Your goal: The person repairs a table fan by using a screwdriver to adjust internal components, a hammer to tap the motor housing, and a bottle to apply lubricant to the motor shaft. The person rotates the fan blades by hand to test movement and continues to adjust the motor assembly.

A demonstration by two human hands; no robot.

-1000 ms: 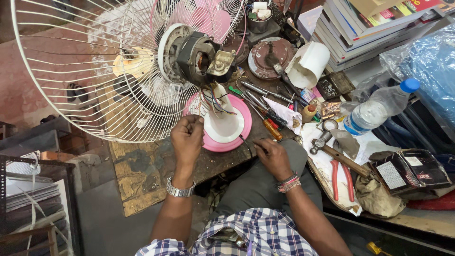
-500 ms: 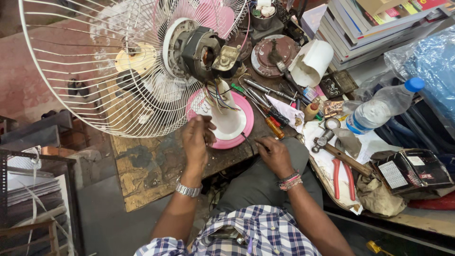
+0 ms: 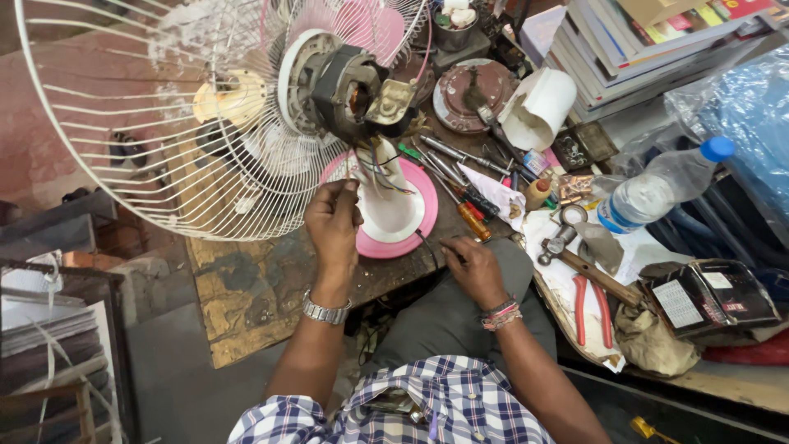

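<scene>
A table fan with a white wire guard (image 3: 148,123) stands on a pink and white base (image 3: 415,222). Its bare motor (image 3: 345,82) is exposed, with coloured wires (image 3: 382,173) hanging down along the white neck. My left hand (image 3: 333,222) is raised beside the neck, fingers pinched on a thin wire end. My right hand (image 3: 472,267) rests near the bench edge over my knee, pinching a thin dark wire or probe (image 3: 427,242) that points at the base.
Screwdrivers (image 3: 460,185) lie right of the base. Further right are a hammer (image 3: 588,263), red pliers (image 3: 592,308), a water bottle (image 3: 657,189), a white paper roll (image 3: 538,107), stacked books (image 3: 641,41) and a dark meter-like box (image 3: 711,296). The worn wooden bench (image 3: 246,288) drops off at left.
My left hand has lifted higher along the fan's neck toward the hanging wires. The right hand stays near the bench edge with the thin wire.
</scene>
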